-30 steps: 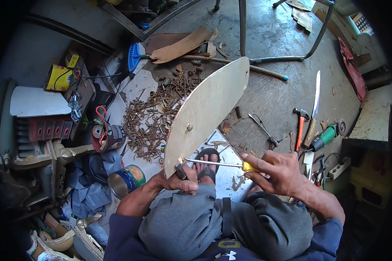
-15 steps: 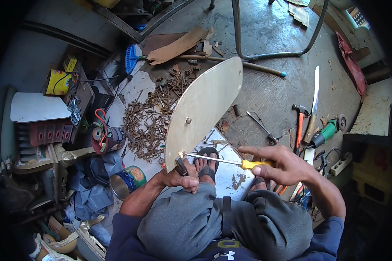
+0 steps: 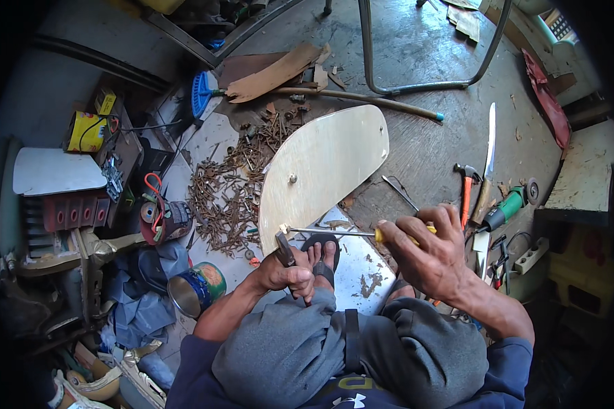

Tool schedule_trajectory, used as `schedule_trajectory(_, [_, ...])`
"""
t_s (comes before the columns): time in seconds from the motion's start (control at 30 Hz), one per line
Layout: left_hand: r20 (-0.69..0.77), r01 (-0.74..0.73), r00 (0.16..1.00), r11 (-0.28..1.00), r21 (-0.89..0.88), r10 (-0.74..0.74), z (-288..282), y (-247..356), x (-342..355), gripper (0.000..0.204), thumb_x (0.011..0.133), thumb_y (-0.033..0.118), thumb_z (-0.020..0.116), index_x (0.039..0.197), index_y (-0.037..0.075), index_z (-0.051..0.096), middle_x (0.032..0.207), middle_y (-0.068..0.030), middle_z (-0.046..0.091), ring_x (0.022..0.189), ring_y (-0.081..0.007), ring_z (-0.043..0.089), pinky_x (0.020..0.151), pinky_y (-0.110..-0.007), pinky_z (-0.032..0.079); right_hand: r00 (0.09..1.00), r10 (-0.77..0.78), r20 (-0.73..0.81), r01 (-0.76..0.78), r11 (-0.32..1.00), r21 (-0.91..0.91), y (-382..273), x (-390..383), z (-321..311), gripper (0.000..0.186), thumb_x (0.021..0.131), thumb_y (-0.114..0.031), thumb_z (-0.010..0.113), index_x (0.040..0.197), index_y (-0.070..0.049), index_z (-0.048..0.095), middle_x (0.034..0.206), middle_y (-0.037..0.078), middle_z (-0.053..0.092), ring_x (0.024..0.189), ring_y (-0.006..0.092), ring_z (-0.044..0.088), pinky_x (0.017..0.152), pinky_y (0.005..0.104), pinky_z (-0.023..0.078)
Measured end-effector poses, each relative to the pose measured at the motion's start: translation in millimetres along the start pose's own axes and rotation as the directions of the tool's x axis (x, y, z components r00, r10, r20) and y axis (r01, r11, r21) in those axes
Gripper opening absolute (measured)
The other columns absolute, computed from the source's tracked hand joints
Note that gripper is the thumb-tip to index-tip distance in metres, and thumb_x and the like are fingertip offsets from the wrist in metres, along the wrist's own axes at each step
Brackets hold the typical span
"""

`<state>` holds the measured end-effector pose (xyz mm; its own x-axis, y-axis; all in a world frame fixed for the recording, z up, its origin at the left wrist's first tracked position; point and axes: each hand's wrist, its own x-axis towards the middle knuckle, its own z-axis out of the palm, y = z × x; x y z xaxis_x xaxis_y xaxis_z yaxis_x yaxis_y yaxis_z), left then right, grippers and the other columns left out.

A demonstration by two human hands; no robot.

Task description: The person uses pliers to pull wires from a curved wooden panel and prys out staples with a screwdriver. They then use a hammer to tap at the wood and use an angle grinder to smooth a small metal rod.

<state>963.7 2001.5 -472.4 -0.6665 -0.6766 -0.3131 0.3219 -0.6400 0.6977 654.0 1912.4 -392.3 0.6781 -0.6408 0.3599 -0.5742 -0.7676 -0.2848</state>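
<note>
A pale, rounded board [image 3: 327,153] stands tilted in front of my knees. It has a bolt [image 3: 293,178] in its middle and a small fastener [image 3: 283,228] near its lower end. My left hand [image 3: 286,276] is closed around a dark metal tool [image 3: 284,249] at the board's lower edge; its exact kind is hard to make out. My right hand [image 3: 430,249] grips the yellow handle of a screwdriver [image 3: 341,233]. Its shaft runs left, with the tip at the small fastener. Fingers hide most of the handle.
Rusty screws and nails [image 3: 228,194] lie heaped left of the board. On the right are a hammer [image 3: 466,194], a machete [image 3: 488,170] and a green angle grinder [image 3: 508,206]. A tin can [image 3: 198,288] lies by my left forearm; a metal frame [image 3: 423,88] stands at the back.
The board has tilted, turning more of its face up, with its far end lower and to the right. My right hand has changed its grip, its fingers now curled over the screwdriver handle.
</note>
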Motion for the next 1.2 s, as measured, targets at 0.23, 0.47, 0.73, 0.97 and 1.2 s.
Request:
schedule_trajectory(0.23, [0.025, -0.075, 0.997, 0.993, -0.093, 0.077, 0.7, -15.1, 7.6, 0.056, 0.095, 0.037, 0.062, 0.052, 0.006, 0.046, 0.051, -0.0086, 0.049, 0.051, -0.0241, 0.060, 0.060, -0.041, 0.058, 0.936, 0.125, 0.329, -0.152, 0.987, 0.058, -6.0, 20.0, -4.0, 0.033, 0.095, -0.029, 0.066, 0.121, -0.011, 0.060, 0.101, 0.007, 0.063, 0.090, 0.0230, 0.064, 0.080, 0.0417, 0.048])
schedule_trajectory(0.47, [0.040, -0.139, 0.988, 0.965, -0.222, 0.151, 5.1, -13.4, 13.7, 0.053, 0.100, 0.038, 0.060, 0.060, 0.006, 0.048, 0.053, -0.0102, 0.050, 0.051, -0.0239, 0.058, 0.066, -0.047, 0.058, 0.965, 0.126, 0.230, -0.131, 0.991, 0.010, -13.9, 37.3, 2.0, 0.025, 0.091, -0.027, 0.066, 0.108, -0.010, 0.062, 0.094, 0.006, 0.058, 0.086, 0.0216, 0.061, 0.077, 0.0413, 0.046])
schedule_trajectory(0.73, [0.021, -0.164, 0.983, 0.933, -0.321, 0.180, 9.9, -14.8, 15.8, 0.054, 0.103, 0.038, 0.058, 0.062, 0.006, 0.046, 0.054, -0.0092, 0.049, 0.052, -0.0219, 0.054, 0.068, -0.047, 0.057, 0.998, -0.021, 0.062, 0.026, 0.997, -0.070, -15.7, 46.5, 26.4, 0.018, 0.084, -0.020, 0.064, 0.095, -0.005, 0.064, 0.098, 0.006, 0.057, 0.095, 0.0243, 0.059, 0.081, 0.0408, 0.045])
schedule_trajectory(0.97, [0.050, -0.227, 0.958, 0.853, -0.470, 0.282, 4.3, -23.9, 15.1, 0.046, 0.105, 0.031, 0.057, 0.068, 0.006, 0.047, 0.059, -0.0053, 0.046, 0.053, -0.0209, 0.053, 0.066, -0.049, 0.056, 0.974, 0.043, 0.220, -0.059, 0.996, 0.063, -13.3, 59.9, 24.1, 0.021, 0.088, -0.016, 0.063, 0.107, -0.009, 0.059, 0.094, 0.007, 0.061, 0.086, 0.0255, 0.066, 0.080, 0.0433, 0.049])
schedule_trajectory(1.2, [0.151, -0.199, 0.922, 0.770, -0.606, 0.357, 1.3, -27.3, 24.2, 0.034, 0.106, 0.027, 0.056, 0.079, 0.007, 0.051, 0.060, -0.0050, 0.046, 0.053, -0.0214, 0.053, 0.065, -0.049, 0.056, 0.940, 0.203, 0.274, -0.324, 0.783, 0.531, -15.9, 69.0, 49.4, 0.020, 0.092, -0.021, 0.068, 0.106, -0.008, 0.066, 0.090, 0.013, 0.065, 0.083, 0.0355, 0.069, 0.072, 0.0460, 0.055])
